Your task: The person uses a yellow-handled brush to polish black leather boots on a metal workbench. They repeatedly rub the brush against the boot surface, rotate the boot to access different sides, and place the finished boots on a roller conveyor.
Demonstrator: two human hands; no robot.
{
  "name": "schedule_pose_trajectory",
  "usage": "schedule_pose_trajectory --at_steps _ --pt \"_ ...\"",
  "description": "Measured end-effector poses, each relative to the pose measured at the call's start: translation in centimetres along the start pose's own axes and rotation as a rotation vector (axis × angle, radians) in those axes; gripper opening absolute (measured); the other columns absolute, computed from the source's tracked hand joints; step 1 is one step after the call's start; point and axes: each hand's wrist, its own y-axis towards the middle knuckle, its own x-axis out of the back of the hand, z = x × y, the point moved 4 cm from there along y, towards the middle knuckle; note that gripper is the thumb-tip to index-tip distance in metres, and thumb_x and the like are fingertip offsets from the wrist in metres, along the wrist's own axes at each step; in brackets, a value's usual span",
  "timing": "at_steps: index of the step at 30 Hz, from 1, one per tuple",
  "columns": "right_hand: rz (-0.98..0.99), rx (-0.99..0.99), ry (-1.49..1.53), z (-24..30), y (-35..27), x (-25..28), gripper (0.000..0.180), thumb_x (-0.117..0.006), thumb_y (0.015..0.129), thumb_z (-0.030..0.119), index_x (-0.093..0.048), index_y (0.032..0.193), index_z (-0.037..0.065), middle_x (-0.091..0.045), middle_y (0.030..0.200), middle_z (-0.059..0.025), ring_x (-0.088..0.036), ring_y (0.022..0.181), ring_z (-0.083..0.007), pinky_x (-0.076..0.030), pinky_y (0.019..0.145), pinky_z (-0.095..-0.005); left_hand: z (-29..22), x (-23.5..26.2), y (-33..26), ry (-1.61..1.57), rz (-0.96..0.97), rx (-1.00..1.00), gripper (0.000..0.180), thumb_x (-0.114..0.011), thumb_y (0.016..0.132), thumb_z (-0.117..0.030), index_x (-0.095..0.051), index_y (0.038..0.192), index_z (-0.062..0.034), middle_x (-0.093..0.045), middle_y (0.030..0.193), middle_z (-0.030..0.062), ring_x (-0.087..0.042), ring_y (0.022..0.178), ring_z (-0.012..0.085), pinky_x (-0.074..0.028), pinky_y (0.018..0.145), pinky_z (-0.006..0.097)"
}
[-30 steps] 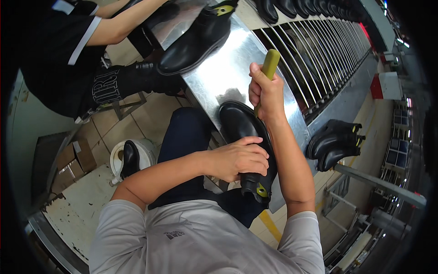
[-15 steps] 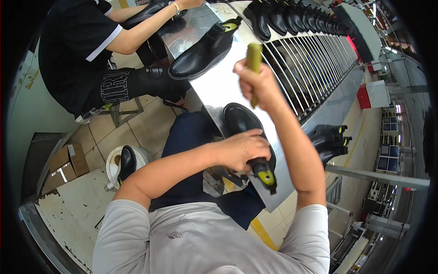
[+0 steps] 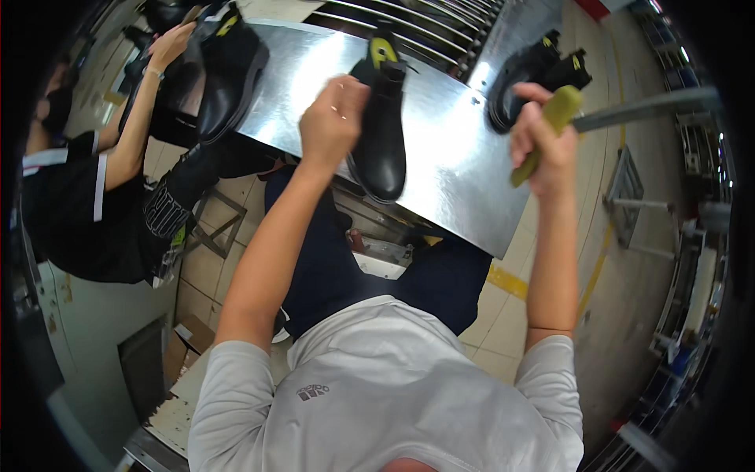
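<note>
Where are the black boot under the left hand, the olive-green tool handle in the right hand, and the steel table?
black boot [image 3: 383,149], head view, on its glossy upper above the toe.
olive-green tool handle [image 3: 560,110], head view, on the end above the fist.
steel table [image 3: 460,169], head view, on bare sheet right of the boot.

The boot [image 3: 381,130] was glossy black with a yellow pull tab. The handle [image 3: 546,134] was olive green. The table [image 3: 448,157] was bare brushed silver metal. A second black boot [image 3: 228,79] carried yellow trim. The floor [image 3: 220,259] was beige tile with a yellow line.
</note>
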Motion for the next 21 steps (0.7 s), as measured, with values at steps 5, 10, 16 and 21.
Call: schedule_pose_trajectory --at_steps 5,10,16,21 --pt "-0.192 -0.258 0.372 -9.0 -5.7 -0.9 0.041 -0.067 0.1 0.029 -0.058 0.125 -0.002 -0.046 0.062 -0.001 -0.049 0.047 -0.0129 -0.04 0.045 -0.0273 4.6 -3.5 4.9 -0.657 0.101 0.315 0.071 -0.025 0.11 -0.059 -0.06 0.138 -0.0038 -0.066 0.131 0.0089 -0.059 0.122 0.0197 -0.044 0.106 0.034" --pt "-0.367 -0.265 0.527 -11.4 -7.0 -0.1 0.036 -0.067 0.101 0.029 -0.058 0.122 0.001 -0.044 0.06 -0.0004 -0.048 0.046 -0.0132 -0.039 0.044 -0.0283 7.1 -3.0 5.4 -0.008 -0.085 -0.026 0.051 -0.034 0.112 -0.04 -0.064 0.12 0.001 -0.066 0.11 0.0145 -0.061 0.101 0.0293 -0.046 0.095 0.039" --pt "-0.708 -0.191 0.722 -14.2 -7.3 1.3 0.027 -0.067 0.101 0.027 -0.057 0.114 0.005 -0.044 0.061 -0.0006 -0.048 0.047 -0.0142 -0.038 0.043 -0.029 3.2 1.8 -2.6 -0.079 -0.31 0.294 0.093 -0.019 0.105 -0.071 -0.061 0.125 0.0092 -0.068 0.121 0.0212 -0.068 0.104 0.0308 -0.054 0.093 0.04" --pt "-0.714 -0.228 0.815 -14.8 -7.3 -0.1 0.03 -0.065 0.102 0.032 -0.058 0.115 0.007 -0.044 0.062 -0.0011 -0.049 0.049 -0.0149 -0.04 0.045 -0.0314 0.4 4.2 -6.8 0.221 -0.224 0.141 0.085 -0.02 0.108 -0.064 -0.057 0.123 0.0109 -0.066 0.114 0.0201 -0.066 0.103 0.0278 -0.052 0.094 0.039"
